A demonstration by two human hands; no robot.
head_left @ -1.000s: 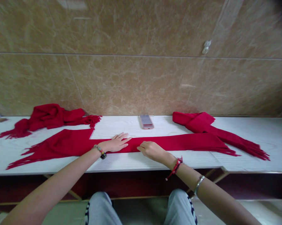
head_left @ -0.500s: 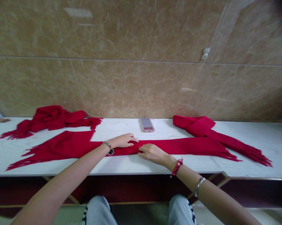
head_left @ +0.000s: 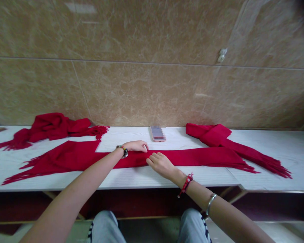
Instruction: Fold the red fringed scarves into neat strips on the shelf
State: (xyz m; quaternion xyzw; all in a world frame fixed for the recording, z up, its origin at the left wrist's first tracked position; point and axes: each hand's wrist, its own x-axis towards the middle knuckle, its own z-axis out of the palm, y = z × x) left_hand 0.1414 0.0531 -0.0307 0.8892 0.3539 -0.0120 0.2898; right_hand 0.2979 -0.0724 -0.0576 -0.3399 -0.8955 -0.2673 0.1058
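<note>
A long red scarf [head_left: 204, 156] with fringed ends lies stretched left to right along a white table [head_left: 131, 177]. My left hand [head_left: 136, 146], with a bead bracelet at the wrist, is curled over the scarf's far edge at its middle, fingers bent down onto the cloth. Just to its right, my right hand [head_left: 160, 163] lies on the scarf near its front edge, fingers stretched toward the left hand. The two hands are almost touching.
A crumpled red scarf [head_left: 53, 126] lies at the back left and another red scarf [head_left: 217, 135] at the back right, its fringe trailing right. A pink phone [head_left: 157, 133] lies by the marble wall behind my hands. My knees show below the table edge.
Both hands have slid together on the middle of the scarf. The left hand moved right and curled from flat; the right hand shifted slightly left and its fingers stretched out.
</note>
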